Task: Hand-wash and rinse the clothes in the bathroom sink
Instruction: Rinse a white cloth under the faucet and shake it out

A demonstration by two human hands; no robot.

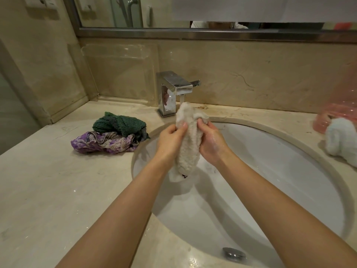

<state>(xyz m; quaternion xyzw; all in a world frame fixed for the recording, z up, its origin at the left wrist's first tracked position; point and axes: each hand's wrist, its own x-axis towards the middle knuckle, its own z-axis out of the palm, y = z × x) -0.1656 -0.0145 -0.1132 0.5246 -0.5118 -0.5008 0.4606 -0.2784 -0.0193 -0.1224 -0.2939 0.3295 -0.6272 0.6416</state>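
Head view: left hand point(171, 139), right hand point(210, 144) each grip clenched round cream cloth point(188, 144) between them, above sink point(289, 171).

Four cloths: white point(188, 144), green point(119, 123), purple point(100, 145), pale blue point(342, 140); one faucet point(173, 89)

I'm looking down at a bathroom vanity: a white oval sink point(270, 161) set under a beige marble counter point(58, 190), a square chrome faucet point(173, 89) behind it, and a framed mirror point(135, 16) along the wall above. Reflected in the mirror is what may be a shower fitting, though it's too blurred to say.
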